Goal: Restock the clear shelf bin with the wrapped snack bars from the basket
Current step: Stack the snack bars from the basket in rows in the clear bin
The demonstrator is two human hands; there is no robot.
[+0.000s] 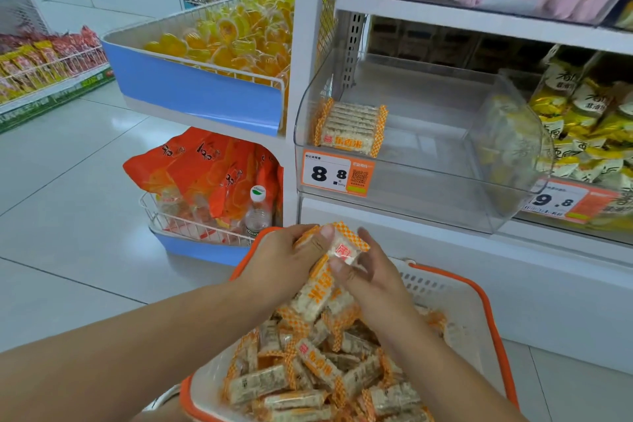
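Floor tiles point(78, 181) pale, glossy.

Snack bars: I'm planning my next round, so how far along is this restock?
Barely started. Done: one short row of bars sits at the left of the clear bin, which is otherwise bare. In hand: the left hand and right hand share a grip on a few bars above the basket. Left: a heap of loose bars in the basket.

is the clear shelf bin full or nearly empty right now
Nearly empty. The clear shelf bin holds only one small stack of wrapped snack bars at its front left corner; the rest of its floor is bare.
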